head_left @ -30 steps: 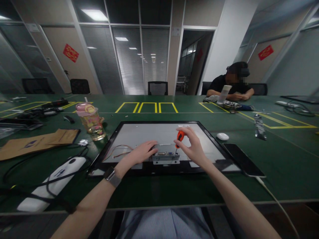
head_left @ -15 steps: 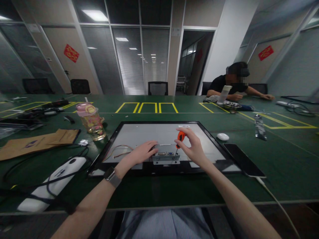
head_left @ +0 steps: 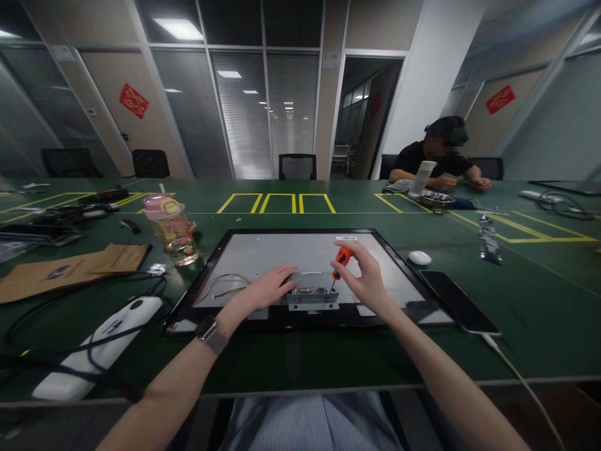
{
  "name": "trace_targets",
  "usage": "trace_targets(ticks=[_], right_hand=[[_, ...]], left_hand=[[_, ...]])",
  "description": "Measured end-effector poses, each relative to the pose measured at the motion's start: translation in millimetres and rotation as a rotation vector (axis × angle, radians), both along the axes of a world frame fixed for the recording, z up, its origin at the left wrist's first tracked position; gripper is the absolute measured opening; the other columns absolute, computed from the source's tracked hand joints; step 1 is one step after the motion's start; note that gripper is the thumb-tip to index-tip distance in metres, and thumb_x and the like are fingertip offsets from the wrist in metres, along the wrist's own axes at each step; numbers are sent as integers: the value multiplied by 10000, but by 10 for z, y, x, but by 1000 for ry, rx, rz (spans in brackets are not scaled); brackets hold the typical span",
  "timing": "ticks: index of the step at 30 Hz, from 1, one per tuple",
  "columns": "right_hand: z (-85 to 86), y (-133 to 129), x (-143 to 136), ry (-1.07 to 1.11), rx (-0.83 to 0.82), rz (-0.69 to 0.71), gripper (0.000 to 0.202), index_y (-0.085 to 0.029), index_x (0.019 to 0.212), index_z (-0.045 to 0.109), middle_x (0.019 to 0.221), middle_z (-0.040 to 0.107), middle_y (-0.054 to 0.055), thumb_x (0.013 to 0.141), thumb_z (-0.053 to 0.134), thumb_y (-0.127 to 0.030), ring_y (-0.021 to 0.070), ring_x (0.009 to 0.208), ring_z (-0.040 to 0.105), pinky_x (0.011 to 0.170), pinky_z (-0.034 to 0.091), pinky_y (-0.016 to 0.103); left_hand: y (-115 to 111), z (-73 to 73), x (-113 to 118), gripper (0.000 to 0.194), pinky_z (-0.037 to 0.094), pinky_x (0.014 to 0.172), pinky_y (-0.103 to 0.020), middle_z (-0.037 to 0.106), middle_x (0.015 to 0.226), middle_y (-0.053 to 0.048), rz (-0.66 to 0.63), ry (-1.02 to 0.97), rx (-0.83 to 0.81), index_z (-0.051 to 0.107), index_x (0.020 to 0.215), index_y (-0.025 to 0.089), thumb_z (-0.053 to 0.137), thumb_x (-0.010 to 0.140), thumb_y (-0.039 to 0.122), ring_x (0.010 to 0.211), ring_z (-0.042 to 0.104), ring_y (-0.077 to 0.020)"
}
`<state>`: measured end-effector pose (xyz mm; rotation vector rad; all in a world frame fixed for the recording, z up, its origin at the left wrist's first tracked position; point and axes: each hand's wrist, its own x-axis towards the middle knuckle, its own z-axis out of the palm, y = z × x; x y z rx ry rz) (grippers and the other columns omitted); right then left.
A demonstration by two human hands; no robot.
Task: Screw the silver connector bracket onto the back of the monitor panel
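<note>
Pinching the orange screwdriver [head_left: 342, 259], the right hand [head_left: 366, 275] has its grip closed at the metal bracket [head_left: 313, 300]'s right end; the left hand [head_left: 267, 287] lies at its left, hold unclear. Beneath the bracket lies the panel [head_left: 267, 250]; screw work seems under way, its remainder untellable.

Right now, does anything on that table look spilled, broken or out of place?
Nothing looks spilled or broken. At left, black cables straggle untidily over a white oblong device. The pink-lidded straw tumbler seems to lean, probably lens stretch. The orange-handled screwdriver in the right hand looks ordinary.
</note>
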<state>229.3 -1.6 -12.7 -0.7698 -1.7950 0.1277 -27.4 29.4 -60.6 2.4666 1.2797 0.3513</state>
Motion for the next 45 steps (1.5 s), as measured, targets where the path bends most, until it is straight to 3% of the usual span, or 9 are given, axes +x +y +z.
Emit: trace_targets(ticks=[7,11,15,21,25,28,35,40,45], right_hand=[[-1,-35,14,36,-46,138,333,-234,1243,515,966,634,68,915,484,-180,204,846,617,808,500,393],[36,-37,15,-28,8,64,267,-243,1155,581,931,619,57,888,585,-229,214,861,587,803,484,392],[-23,0,-7,42,-18,24,359,-243,1226,536,895,614,41,875,606,-222,197,804,593,802,494,387],[-23,-15,30,27,-63,157,309,-238,1238,512,977,631,68,936,456,-211,210,886,618,811,500,396],[40,-38,18,-25,1,69,248,-246,1147,584,911,611,48,898,575,-241,214,867,589,808,485,393],[20,-27,-8,18,-5,36,298,-244,1196,563,857,601,32,898,578,-235,196,800,586,792,493,381],[-28,-14,32,5,-83,141,339,-235,1279,491,1027,641,87,945,431,-226,226,934,618,841,502,411],[36,-58,43,-56,-25,97,324,-249,1248,547,1079,604,92,937,457,-253,249,999,586,861,487,426],[36,-49,11,-35,9,66,333,-244,1248,549,976,606,67,923,484,-202,219,902,582,816,484,394]], left_hand=[[-13,18,8,496,277,1158,-346,457,1487,-97,0,4,3,454,1378,172,316,1008,473,1367,417,-199],[-14,14,7,505,282,1156,-359,455,1490,-94,13,7,-6,447,1384,183,314,1004,488,1369,416,-204],[-4,0,7,492,274,1162,-343,456,1488,-99,8,0,-3,453,1378,176,325,1004,469,1371,416,-197],[10,-15,1,481,274,1162,-342,470,1476,-97,-5,-11,8,457,1370,180,332,1003,463,1362,423,-198],[8,-8,1,492,278,1158,-352,464,1481,-98,3,-5,4,457,1372,181,320,1003,477,1367,416,-207],[10,-16,2,494,280,1160,-351,459,1485,-99,-1,-4,8,452,1376,175,311,1007,470,1371,411,-204],[-2,-2,7,398,335,1132,-317,546,1399,-84,6,7,98,495,1324,168,260,1021,275,1294,492,-163],[-24,96,12,414,431,1020,-364,608,1250,-114,105,215,216,563,1241,171,356,904,48,1160,562,-223],[-47,135,23,308,460,926,-395,603,1114,-142,154,399,330,616,1105,160,404,900,68,1071,569,-270]])
